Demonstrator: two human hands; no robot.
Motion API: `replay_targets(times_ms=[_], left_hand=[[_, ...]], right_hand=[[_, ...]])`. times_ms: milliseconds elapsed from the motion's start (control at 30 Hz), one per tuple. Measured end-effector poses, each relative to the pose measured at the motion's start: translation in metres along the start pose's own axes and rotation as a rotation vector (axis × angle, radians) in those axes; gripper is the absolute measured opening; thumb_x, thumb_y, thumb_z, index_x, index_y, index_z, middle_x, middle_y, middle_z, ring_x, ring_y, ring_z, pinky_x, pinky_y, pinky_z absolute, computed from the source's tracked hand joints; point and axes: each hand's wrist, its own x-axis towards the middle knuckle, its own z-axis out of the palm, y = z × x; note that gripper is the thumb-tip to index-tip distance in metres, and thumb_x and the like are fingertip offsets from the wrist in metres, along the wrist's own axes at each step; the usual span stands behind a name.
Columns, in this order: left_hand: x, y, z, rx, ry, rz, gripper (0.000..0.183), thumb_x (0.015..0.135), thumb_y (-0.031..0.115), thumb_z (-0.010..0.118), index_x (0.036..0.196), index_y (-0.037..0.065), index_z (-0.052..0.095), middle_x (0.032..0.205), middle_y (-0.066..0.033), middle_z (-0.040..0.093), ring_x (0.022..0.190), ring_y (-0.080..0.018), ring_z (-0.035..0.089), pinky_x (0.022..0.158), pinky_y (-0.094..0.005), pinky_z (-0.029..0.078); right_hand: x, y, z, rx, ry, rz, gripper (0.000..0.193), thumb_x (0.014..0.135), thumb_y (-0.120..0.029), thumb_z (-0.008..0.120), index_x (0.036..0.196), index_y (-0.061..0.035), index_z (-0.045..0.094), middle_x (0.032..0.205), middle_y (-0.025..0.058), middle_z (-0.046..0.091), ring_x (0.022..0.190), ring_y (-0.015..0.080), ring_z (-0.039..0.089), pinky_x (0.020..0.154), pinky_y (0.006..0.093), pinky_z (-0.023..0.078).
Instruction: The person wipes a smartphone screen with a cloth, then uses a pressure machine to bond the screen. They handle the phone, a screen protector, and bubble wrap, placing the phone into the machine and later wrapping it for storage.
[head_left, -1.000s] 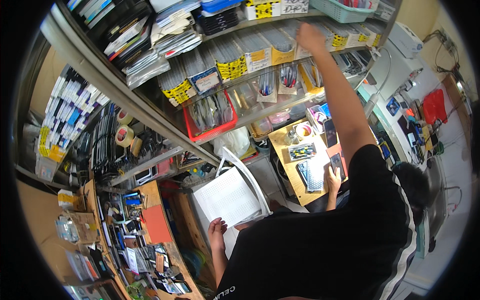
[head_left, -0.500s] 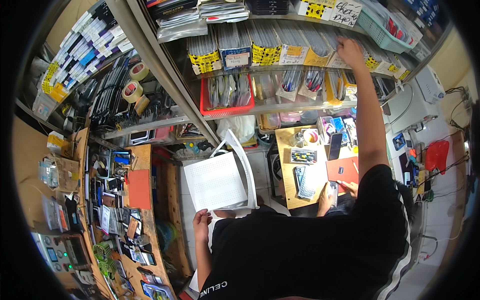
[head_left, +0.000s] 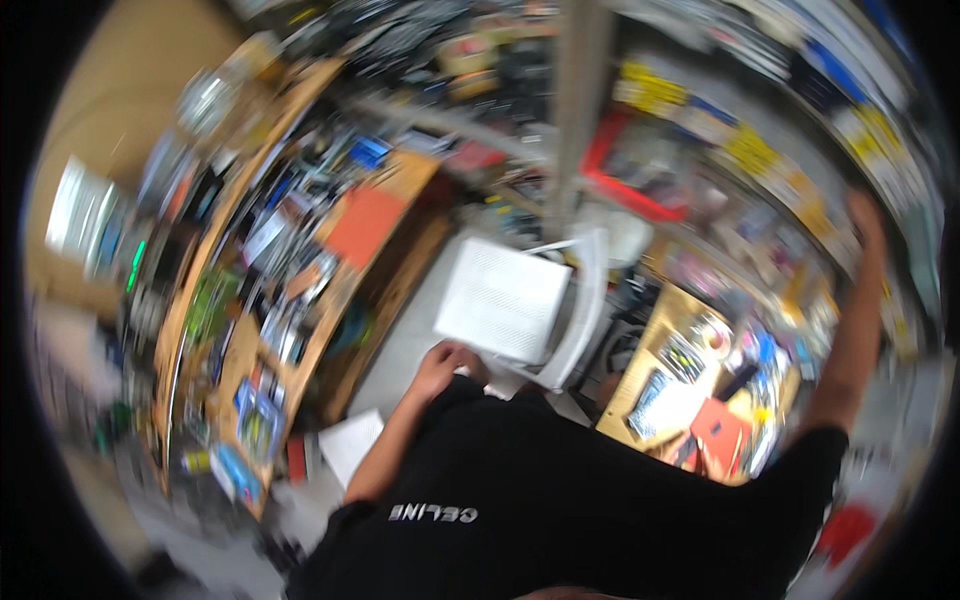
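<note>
My right arm reaches far out to the upper right. Its hand (head_left: 864,220) is at the row of boxed packets (head_left: 790,185) on the shelf, with fingers smeared by motion, so I cannot tell whether they grip a packet. Low in front of my body, my left hand (head_left: 447,367) is beside the near edge of a white plastic chair (head_left: 505,298). Its fingers look loosely bent and blurred; nothing is visible in them, and I cannot tell whether they touch the chair.
A wooden workbench (head_left: 410,175) with phones, parts and an orange-red mat (head_left: 365,225) stands left. To the right is a small wooden table (head_left: 640,360) with a red pad (head_left: 720,425); another person's blurred hands are near it. A red basket (head_left: 600,150) sits on the shelving.
The view has swung left and blurred, so the scene sits further right. My right hand stays up at the shelf boxes. My left hand is still by the chair, now bent more inward.
</note>
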Motion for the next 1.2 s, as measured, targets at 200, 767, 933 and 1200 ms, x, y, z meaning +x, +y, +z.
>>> replay_targets(times_ms=[200, 767, 933, 1200], left_hand=[[-0.010, -0.008, -0.010, 0.106, 0.103, -0.142, 0.027, 0.105, 0.017, 0.059, 0.126, 0.001, 0.065, 0.106, -0.0056, 0.069, 0.098, -0.0152, 0.064, 0.090, -0.0300, 0.052], [-0.276, -0.306, -0.061, -0.106, -0.016, -1.118, 0.037, 0.084, 0.030, 0.081, 0.110, 0.003, 0.076, 0.102, -0.0190, 0.077, 0.098, -0.0311, 0.076, 0.082, -0.0425, 0.063], [-0.296, -0.267, -0.101, -0.291, 0.007, -0.936, 0.040, 0.084, 0.030, 0.081, 0.113, 0.003, 0.075, 0.105, -0.0187, 0.076, 0.099, -0.0303, 0.075, 0.084, -0.0417, 0.062], [-0.308, -0.241, -0.203, -0.431, 0.025, -0.809, 0.045, 0.085, 0.032, 0.081, 0.118, 0.002, 0.072, 0.110, -0.0181, 0.075, 0.102, -0.0290, 0.074, 0.086, -0.0404, 0.061]], right_hand=[[0.058, 0.005, -0.017, -0.041, -0.047, -0.046, 0.064, 0.107, -0.052, 0.045, 0.137, 0.0010, 0.065, 0.140, 0.0274, 0.064, 0.131, 0.0423, 0.059, 0.111, 0.0467, 0.045], [-0.547, -0.571, 0.127, 0.924, -0.417, -1.203, 0.020, 0.090, -0.015, 0.076, 0.108, -0.0068, 0.075, 0.107, 0.0129, 0.073, 0.102, 0.0357, 0.069, 0.095, 0.0473, 0.048], [-0.542, -0.643, 0.118, 0.616, -0.511, -1.297, 0.024, 0.097, -0.021, 0.068, 0.114, -0.0059, 0.075, 0.108, 0.0175, 0.073, 0.102, 0.0384, 0.069, 0.094, 0.0493, 0.051], [-0.514, -0.728, 0.135, 0.631, -0.369, -0.774, 0.024, 0.095, -0.012, 0.068, 0.114, -0.0002, 0.073, 0.100, 0.0203, 0.074, 0.086, 0.0363, 0.074, 0.080, 0.0445, 0.058]])
